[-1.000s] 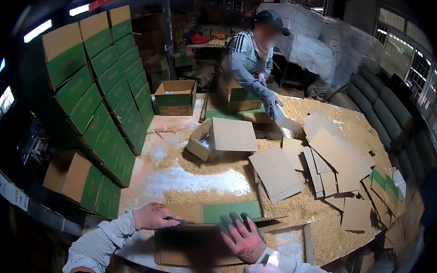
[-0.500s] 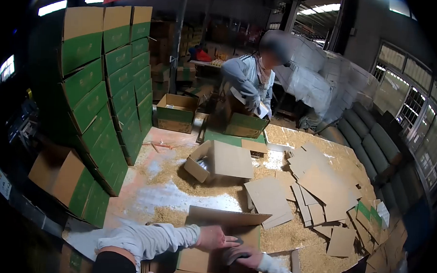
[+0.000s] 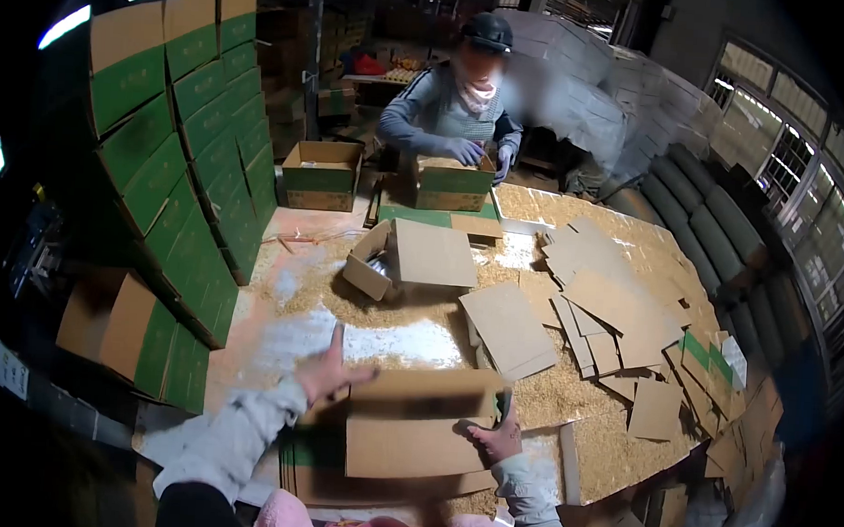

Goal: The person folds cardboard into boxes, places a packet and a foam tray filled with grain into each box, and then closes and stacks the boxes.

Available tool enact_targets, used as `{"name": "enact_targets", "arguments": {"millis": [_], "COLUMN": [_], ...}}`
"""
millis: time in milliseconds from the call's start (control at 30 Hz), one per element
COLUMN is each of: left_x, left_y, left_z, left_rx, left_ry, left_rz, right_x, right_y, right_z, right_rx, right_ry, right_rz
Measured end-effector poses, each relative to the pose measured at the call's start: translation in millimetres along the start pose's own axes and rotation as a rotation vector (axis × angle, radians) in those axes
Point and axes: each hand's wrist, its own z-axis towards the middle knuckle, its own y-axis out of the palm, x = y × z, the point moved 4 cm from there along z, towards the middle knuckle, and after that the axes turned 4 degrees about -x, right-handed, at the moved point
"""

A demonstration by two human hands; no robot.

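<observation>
A brown cardboard box (image 3: 417, 449) stands at the near edge of the table in front of me, its long flaps showing and its inside mostly hidden. Just off the box's upper left corner is my left hand (image 3: 330, 375), fingers spread and holding nothing. My right hand (image 3: 501, 439) rests against the right end of the box, thumb on the flap and fingers stretched upward; dark material covers some fingertips. Beneath and left of the box lie flat green-and-brown cardboard pieces (image 3: 308, 463).
Stacked green cartons (image 3: 204, 147) rise at left. Beyond my box are a tipped carton (image 3: 432, 254) and loose cardboard sheets (image 3: 620, 312) on a shavings-strewn table (image 3: 635, 475). Across it, a gloved co-worker (image 3: 449, 107) handles a green box (image 3: 453, 187); another open box (image 3: 321, 177) stands nearby.
My hands have come out of the box and moved apart, the left up and leftward, the right to its right end. The box flaps have shifted. The co-worker has straightened up.
</observation>
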Motion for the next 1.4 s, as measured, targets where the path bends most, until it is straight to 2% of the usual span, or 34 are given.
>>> {"name": "enact_targets", "arguments": {"millis": [33, 67, 100, 133, 167, 200, 233, 300, 333, 367, 400, 433, 467, 500, 567, 600, 633, 667, 700, 733, 767, 800, 833, 867, 933, 1033, 1100, 1167, 1233, 1267, 1300, 1367, 1400], "left_x": [-67, -89, -75, -57, -27, -21, 11, -33, -55, -114, -142, -170, -134, -80, -28, -32, -37, -37, -36, -36, -35, -32, -28, -24, -23, -23, -27, -40, -40, -38, -36, -32, -33], "left_y": [38, 50, 49, 43, 40, 38, 27, 72, 93, 115, 108, 102, 73, 52, 36, 45, 53, 51, 51, 53, 53, 52, 54, 54, 51, 51, 50, 51, 52, 50, 49, 50, 50], "left_z": [5, 1, -17, -26, -41, -44, -68, -99, -103, -99, -89, -81, -90, -78, -41, -25, -8, -4, -2, -1, -1, 2, 6, 9, 8, 1, 0, 1, 1, 4, 3, 0, -1], "left_rx": [0.211, 0.142, 0.087, -0.058, -0.210, -0.103, 0.189, 0.414, 0.342, 0.013, 0.000, 0.006, 0.177, 0.249, 0.337, 0.391, 0.448, 0.475, 0.457, 0.439, 0.422, 0.409, 0.404, 0.402, 0.391, 0.436, 0.423, 0.420, 0.405, 0.399, 0.402, 0.418, 0.438], "left_ry": [0.229, 0.218, 0.195, 0.131, 0.053, 0.237, 0.534, 0.766, 0.821, 0.626, 0.520, 0.423, 0.434, 0.141, 0.135, 0.108, 0.088, 0.059, 0.075, 0.085, 0.094, 0.097, 0.090, 0.078, 0.058, 0.061, 0.064, 0.045, 0.067, 0.088, 0.096, 0.111, 0.116], "left_rz": [0.285, 0.007, -0.272, -0.455, -0.637, -0.636, -0.123, 0.389, 0.520, 0.659, 0.465, 0.263, 0.093, -0.647, 0.063, 0.186, 0.307, 0.170, 0.098, 0.027, -0.041, -0.024, -0.030, -0.033, 0.013, -0.063, -0.101, -0.159, -0.144, -0.131, -0.142, -0.161, -0.159], "right_x": [12, 20, 23, 25, 10, 0, -9, 12, 28, 41, 53, 69, 38, 10, 34, 62, 59, 94, 135, 163, 165, 172, 170, 170, 156, 147, 137, 170, 218, 233, 231, 247, 218], "right_y": [1, 6, 10, 8, -3, -11, -23, -18, -11, -5, 13, 29, 23, 20, 16, 1, -36, -68, -91, -106, -105, -98, -86, -71, -37, -21, -35, -60, -67, -62, -53, -43, -42], "right_z": [6, -2, -2, 2, 4, 17, 27, 18, 15, 18, -5, -19, -16, -28, -28, -15, 7, 25, 39, 58, 81, 115, 147, 178, 199, 139, 58, -11, -39, -30, -10, 18, 26], "right_rx": [-0.029, -0.064, -0.226, -0.235, -0.174, -0.154, -0.111, -0.116, -0.143, -0.177, -0.041, 0.105, 0.012, -0.099, -0.118, 0.042, 0.115, 0.353, 0.425, 0.326, 0.297, 0.101, 0.165, 0.120, 0.148, 0.113, 0.131, 0.471, 0.625, 0.653, 0.552, 0.744, 0.786], "right_ry": [-0.100, -0.177, 0.126, 0.026, -0.029, -0.041, 0.074, 0.208, 0.265, 0.291, 0.192, 0.098, 0.168, 0.264, 0.197, -0.107, -0.019, 0.138, 0.413, 0.619, 0.642, 0.716, 0.638, 0.554, 0.329, 0.315, 0.375, 0.569, 0.977, 1.080, 1.223, 1.230, 1.222], "right_rz": [-0.072, -0.138, 0.090, 0.012, 0.120, 0.479, 0.849, 0.564, 0.419, 0.260, -0.016, -0.088, -0.092, -0.081, -0.010, 0.004, -0.028, -0.588, -1.111, -1.085, -1.127, -1.143, -1.166, -1.117, -1.069, -1.065, -1.085, -1.087, -0.673, -0.544, -0.512, -0.395, -0.321]}}
